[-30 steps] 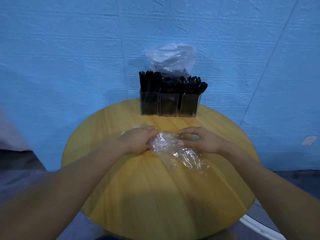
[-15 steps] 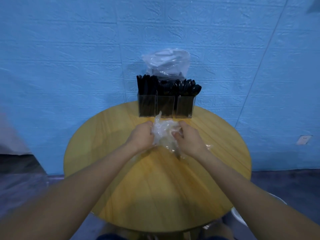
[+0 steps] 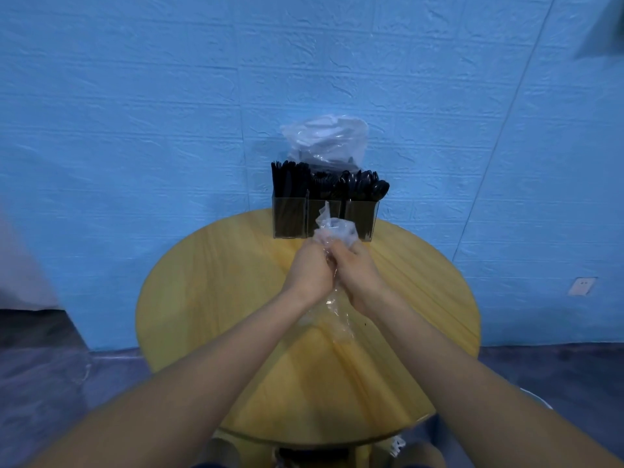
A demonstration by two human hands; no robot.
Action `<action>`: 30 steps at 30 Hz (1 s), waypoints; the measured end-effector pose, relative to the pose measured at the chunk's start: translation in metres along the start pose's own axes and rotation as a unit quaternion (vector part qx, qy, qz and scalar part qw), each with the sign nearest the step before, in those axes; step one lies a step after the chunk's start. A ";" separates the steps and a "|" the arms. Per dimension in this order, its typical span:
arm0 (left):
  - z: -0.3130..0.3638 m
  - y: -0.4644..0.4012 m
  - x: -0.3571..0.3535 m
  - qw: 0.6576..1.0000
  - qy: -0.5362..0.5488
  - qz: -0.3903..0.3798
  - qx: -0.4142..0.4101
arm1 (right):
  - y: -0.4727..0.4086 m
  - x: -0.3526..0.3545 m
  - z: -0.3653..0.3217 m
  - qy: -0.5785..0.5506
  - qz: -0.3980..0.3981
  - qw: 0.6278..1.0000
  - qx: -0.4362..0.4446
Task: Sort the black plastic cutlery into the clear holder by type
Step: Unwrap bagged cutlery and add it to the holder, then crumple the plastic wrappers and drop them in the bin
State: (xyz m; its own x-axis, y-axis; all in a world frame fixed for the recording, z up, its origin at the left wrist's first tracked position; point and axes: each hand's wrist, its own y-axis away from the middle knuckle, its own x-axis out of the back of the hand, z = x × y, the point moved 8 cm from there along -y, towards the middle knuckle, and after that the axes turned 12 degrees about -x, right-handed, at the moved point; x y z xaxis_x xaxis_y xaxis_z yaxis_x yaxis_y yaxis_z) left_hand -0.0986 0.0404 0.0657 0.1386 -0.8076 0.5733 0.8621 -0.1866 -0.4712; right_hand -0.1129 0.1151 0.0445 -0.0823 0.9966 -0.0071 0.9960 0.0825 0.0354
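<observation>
Both hands meet over the middle of the round wooden bench (image 3: 209,298), knuckles nearly touching. The left hand (image 3: 312,273) and the right hand (image 3: 358,276) each have their fingers curled round a crumpled clear plastic bag (image 3: 334,231); the grip of both is clenched on it. The bag bunches up above the grip into a wrinkled puff, and a thin tail of it hangs below the grip between the wrists, down toward the bench. Whether anything is inside this bag cannot be told.

Just beyond the grip, at the far edge of the bench, stands the clear holder (image 3: 290,219), with three compartments side by side. The puff of the bag overlaps the middle compartment in the view. All three compartments are packed with black plastic cutlery (image 3: 293,179) standing upright. The compartment beyond and to the left of the grip holds straight dark pieces; the one to the right shows rounded spoon bowls at the top; the middle one's type is hard to make out.

Behind the holder, against the blue wall (image 3: 135,113), sits a second plastic bag (image 3: 326,138), cloudy, with pale contents.
</observation>
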 end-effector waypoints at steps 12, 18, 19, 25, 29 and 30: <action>0.017 0.031 -0.004 0.872 0.467 -0.113 0.093 | 0.014 0.011 -0.014 -0.061 0.042 0.997 -0.002; 0.003 0.033 0.015 0.862 0.498 -0.027 0.084 | 0.023 0.010 -0.030 -0.020 0.109 0.992 0.052; 0.005 0.034 0.015 0.889 0.451 -0.039 0.068 | 0.023 0.008 -0.029 0.002 0.119 0.992 0.046; -0.008 0.029 0.036 0.956 0.282 0.070 0.039 | 0.020 -0.012 -0.016 0.017 0.055 0.997 -0.049; -0.019 0.027 0.033 0.958 0.267 0.088 0.053 | 0.029 -0.015 -0.012 0.012 -0.017 0.996 -0.086; -0.016 0.026 0.031 0.959 0.266 0.087 0.046 | 0.031 -0.013 -0.012 0.018 -0.022 0.995 -0.091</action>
State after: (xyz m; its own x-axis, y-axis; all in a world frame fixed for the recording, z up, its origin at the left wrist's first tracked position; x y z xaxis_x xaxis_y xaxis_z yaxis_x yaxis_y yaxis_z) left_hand -0.0792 0.0011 0.0605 0.0370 -0.9978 0.0557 0.8912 0.0078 -0.4536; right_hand -0.0815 0.1046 0.0572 -0.1308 0.9912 0.0221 0.9685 0.1229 0.2168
